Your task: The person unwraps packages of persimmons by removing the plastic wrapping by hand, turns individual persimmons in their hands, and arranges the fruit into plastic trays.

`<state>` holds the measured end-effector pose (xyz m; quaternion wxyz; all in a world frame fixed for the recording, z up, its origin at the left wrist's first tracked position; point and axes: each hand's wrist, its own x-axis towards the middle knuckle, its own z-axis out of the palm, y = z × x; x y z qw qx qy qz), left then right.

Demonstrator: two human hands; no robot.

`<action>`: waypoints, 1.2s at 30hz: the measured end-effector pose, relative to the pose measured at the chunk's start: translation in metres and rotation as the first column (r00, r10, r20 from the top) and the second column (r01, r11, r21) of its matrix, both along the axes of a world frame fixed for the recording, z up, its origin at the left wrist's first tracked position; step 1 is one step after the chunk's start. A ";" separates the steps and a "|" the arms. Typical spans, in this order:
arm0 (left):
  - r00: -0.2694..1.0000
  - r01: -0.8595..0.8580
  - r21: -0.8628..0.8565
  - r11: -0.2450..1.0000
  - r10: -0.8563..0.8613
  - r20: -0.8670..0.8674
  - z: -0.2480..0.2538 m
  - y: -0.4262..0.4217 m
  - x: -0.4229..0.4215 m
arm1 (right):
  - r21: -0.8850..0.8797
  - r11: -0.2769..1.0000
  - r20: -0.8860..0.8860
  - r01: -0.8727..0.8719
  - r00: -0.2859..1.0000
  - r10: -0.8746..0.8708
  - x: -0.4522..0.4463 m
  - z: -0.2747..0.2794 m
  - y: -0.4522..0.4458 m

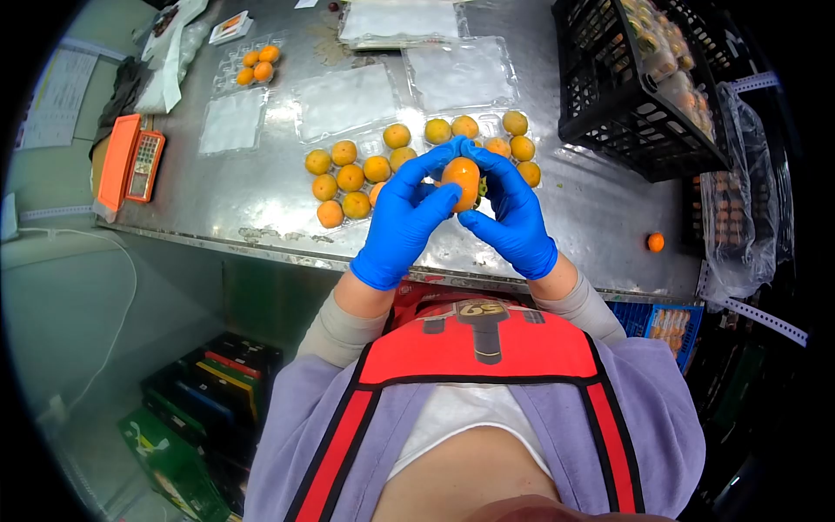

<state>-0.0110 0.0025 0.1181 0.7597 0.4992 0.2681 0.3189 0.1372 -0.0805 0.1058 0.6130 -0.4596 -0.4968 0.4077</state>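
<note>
Between both blue-gloved hands is an orange persimmon, its green leafy cap turned toward the right. My left hand curls around it, thumb pressed on its near side. My right hand closes on the cap side, thumb below, fingertips meeting the left ones above the fruit. Just beyond and to the left, several persimmons sit in rows in a clear plastic tray. More persimmons fill another tray behind my right hand, partly hidden by the gloves.
White-lined clear trays lie farther back on the metal table. A small tray holds several persimmons at far left, near an orange scale. A black crate of packed fruit stands right; one loose orange fruit lies near the edge.
</note>
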 end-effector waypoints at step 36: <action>0.721 0.218 0.814 0.538 0.473 -0.506 -0.110 -0.001 -0.010 | 0.104 0.911 0.884 0.399 0.382 -0.269 0.135 -0.138 0.077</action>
